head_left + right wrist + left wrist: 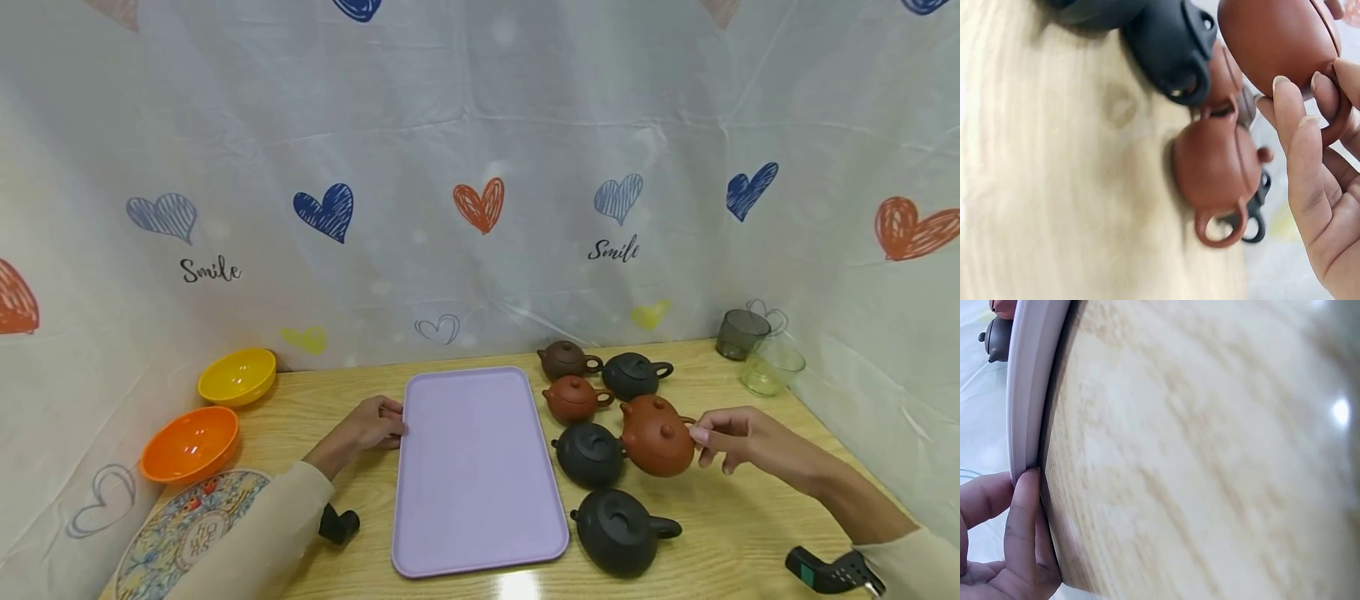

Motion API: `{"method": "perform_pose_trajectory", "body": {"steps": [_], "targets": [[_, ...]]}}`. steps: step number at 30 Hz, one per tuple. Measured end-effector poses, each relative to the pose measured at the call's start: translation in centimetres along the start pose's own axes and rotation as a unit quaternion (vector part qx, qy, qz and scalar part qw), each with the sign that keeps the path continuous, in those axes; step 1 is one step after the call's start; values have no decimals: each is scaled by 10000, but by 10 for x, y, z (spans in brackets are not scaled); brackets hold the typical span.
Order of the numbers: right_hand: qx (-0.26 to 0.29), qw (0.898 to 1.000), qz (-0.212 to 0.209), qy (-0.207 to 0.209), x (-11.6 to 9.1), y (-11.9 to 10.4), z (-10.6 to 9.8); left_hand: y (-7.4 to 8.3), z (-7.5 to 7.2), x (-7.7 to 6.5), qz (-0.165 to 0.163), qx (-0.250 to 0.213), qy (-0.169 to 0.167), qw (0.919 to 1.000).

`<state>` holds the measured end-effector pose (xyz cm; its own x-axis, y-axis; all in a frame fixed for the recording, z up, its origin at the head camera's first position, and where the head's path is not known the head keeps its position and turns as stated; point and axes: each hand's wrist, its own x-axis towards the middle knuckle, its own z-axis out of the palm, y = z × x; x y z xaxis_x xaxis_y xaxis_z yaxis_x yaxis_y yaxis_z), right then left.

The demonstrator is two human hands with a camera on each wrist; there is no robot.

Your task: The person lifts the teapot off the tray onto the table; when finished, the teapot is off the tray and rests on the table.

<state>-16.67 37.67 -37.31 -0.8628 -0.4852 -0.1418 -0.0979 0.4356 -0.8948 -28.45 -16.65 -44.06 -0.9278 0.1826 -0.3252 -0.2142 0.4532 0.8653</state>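
Observation:
My left hand (372, 423) pinches the left rim of a lilac tray (480, 475), thumb and finger on either side of the rim (1030, 394) in the left wrist view. My right hand (738, 437) holds a reddish-brown clay teapot (658, 454) by its handle. In the right wrist view this teapot (1272, 47) is raised off the table, its lid in place. Behind it in the head view, partly covered, stands another reddish-brown teapot (637, 410). A dark teapot (588, 457) is just left of the held one, and a larger black teapot (617, 533) stands nearer me.
Farther back stand a small red teapot (573, 400), a brown teapot (564, 361) and a black teapot (632, 375). Grey (741, 335) and green (768, 368) cups are at the right. Yellow (237, 379) and orange (189, 446) bowls and a patterned mat (161, 533) lie left.

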Motion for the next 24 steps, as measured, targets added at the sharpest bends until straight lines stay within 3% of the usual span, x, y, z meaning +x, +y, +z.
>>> {"method": "perform_pose_trajectory", "body": {"steps": [9,15,24], "targets": [[496,9981,222,-284,-19,34,2,-2,1,0,23,23,97,9999],[711,9960,322,-425,-21,54,3,-2,1,0,-19,45,140,9999],[815,9944,344,-586,-20,64,6,-2,1,0,9,55,138,9999]]}}
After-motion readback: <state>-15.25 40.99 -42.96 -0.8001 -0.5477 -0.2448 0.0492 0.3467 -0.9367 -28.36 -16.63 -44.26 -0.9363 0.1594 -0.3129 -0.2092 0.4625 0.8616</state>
